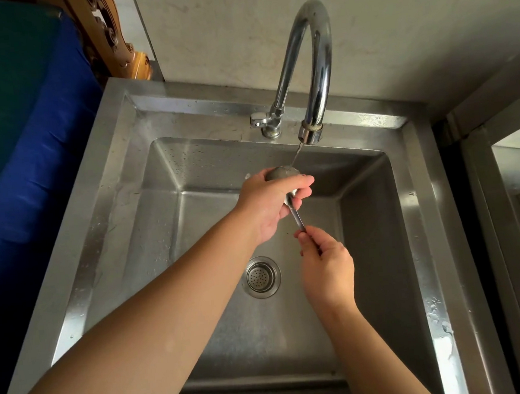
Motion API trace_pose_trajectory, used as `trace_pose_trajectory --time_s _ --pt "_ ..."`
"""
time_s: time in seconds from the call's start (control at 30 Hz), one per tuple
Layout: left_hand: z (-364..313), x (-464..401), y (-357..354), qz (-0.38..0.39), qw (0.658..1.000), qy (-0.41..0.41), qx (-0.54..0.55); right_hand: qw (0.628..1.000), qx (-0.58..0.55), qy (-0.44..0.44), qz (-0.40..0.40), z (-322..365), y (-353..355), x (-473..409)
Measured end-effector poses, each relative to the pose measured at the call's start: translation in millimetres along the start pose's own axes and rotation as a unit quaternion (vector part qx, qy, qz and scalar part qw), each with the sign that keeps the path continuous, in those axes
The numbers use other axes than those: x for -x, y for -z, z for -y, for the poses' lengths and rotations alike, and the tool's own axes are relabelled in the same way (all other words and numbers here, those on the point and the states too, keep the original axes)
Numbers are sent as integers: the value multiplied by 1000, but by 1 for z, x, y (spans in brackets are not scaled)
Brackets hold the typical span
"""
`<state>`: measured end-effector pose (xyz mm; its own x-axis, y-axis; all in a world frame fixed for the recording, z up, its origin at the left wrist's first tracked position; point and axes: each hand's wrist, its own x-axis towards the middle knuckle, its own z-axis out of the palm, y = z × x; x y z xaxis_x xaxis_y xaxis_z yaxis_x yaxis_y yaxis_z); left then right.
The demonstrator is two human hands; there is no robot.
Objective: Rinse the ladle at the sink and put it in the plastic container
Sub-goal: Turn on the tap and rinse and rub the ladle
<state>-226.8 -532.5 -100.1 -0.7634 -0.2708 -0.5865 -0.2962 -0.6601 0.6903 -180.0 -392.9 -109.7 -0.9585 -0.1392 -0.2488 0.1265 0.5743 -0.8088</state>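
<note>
Holding a small grey metal ladle (283, 174) over the square stainless-steel sink (377, 218), the person keeps its long axis running from near to far, bowl pointing away toward the back wall and handle toward the body. The left hand (270, 207) is wrapped around the bowl and neck; the right hand (326, 268) pinches the thin handle end. A thin stream of water falls from the curved chrome tap (313, 66) onto the bowl, above the round drain strainer (261, 277).
</note>
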Motion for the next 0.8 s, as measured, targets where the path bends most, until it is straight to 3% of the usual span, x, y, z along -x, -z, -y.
trace_pose_trajectory --time_s 0.33,0.6,0.8 --pt "-18 2 -7 -34 998 56 21 982 -159 -60 83 -4 0 -6" --pt "-20 11 -3 119 980 59 147 941 -290 -112 131 2 11 -15" --pt "-21 10 14 199 974 -21 102 943 -288 -86 141 5 7 -16"
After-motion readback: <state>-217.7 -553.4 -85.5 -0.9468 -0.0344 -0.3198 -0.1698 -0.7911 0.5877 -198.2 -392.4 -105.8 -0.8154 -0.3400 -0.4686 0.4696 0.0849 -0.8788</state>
